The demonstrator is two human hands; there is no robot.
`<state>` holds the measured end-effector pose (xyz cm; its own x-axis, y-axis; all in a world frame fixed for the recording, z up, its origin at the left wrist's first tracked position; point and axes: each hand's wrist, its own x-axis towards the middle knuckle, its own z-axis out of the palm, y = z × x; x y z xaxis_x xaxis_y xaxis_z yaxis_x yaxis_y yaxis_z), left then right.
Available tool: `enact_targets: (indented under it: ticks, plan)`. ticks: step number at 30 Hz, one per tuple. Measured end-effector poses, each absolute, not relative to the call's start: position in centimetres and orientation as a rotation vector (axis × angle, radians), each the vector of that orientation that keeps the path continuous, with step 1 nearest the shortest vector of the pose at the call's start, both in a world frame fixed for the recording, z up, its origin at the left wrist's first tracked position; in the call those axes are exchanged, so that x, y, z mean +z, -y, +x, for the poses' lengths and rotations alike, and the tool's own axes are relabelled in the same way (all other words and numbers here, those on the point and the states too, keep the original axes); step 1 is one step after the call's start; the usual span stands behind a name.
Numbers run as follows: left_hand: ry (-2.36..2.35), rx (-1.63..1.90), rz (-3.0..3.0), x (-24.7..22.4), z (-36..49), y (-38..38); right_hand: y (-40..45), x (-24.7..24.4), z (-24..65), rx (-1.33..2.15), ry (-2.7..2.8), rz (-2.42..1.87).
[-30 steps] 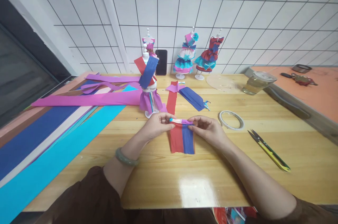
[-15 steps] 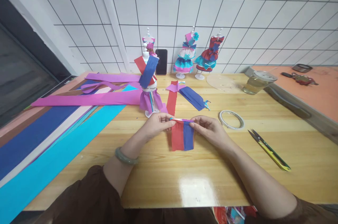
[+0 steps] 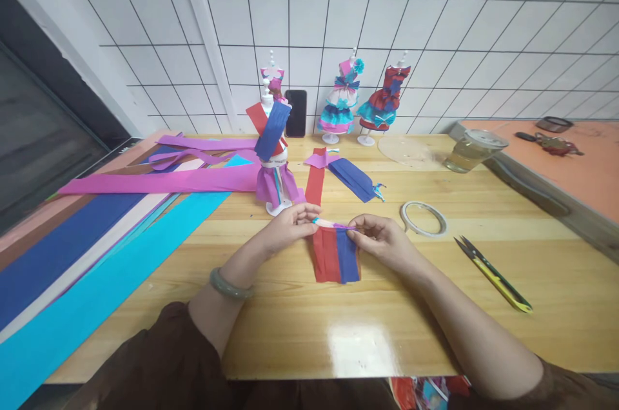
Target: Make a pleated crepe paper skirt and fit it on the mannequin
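Observation:
Between my hands hangs a red and blue crepe paper piece (image 3: 333, 256), with a thin band (image 3: 329, 224) in white, purple and light blue along its top edge. My left hand (image 3: 293, 224) pinches the band's left end between thumb and fingers. At the right end, my right hand (image 3: 380, 236) grips the top corner by the blue part. Just behind my left hand stands a small mannequin (image 3: 274, 158) with crossed red and blue strips on top and a purple skirt. A red strip (image 3: 315, 187) and a blue strip (image 3: 352, 179) lie beyond the paper piece.
Long crepe paper strips (image 3: 145, 249) cover the table's left side. On the right lie a tape roll (image 3: 424, 219), thread snips (image 3: 493, 274) and a lidded cup (image 3: 474, 151). Dressed mannequins (image 3: 337, 107) and a phone (image 3: 296, 115) stand along the tiled wall.
The paper piece has dropped slightly toward me and tilted a little. My left fingers have lifted and loosened somewhat, showing more of the band's left end.

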<state>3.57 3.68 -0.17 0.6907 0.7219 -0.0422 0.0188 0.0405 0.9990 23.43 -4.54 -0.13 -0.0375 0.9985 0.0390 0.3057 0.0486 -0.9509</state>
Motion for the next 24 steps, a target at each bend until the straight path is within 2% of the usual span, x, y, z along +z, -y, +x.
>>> enact_targets:
  ticks: [6, 15, 24]
  plan:
    - [-0.667, 0.752, 1.448, 0.0, 3.8, -3.5, 4.8, -0.1, 23.2, 1.023, 1.522, -1.383]
    - [-0.655, 0.657, 2.105, 0.5, 4.5, -1.2, 5.0, -0.2, 23.1, 0.858, 1.703, -1.396]
    - [-0.776, 0.606, 1.937, -0.4, 4.5, -1.7, 4.8, 0.7, 23.5, 0.690, 1.835, -1.314]
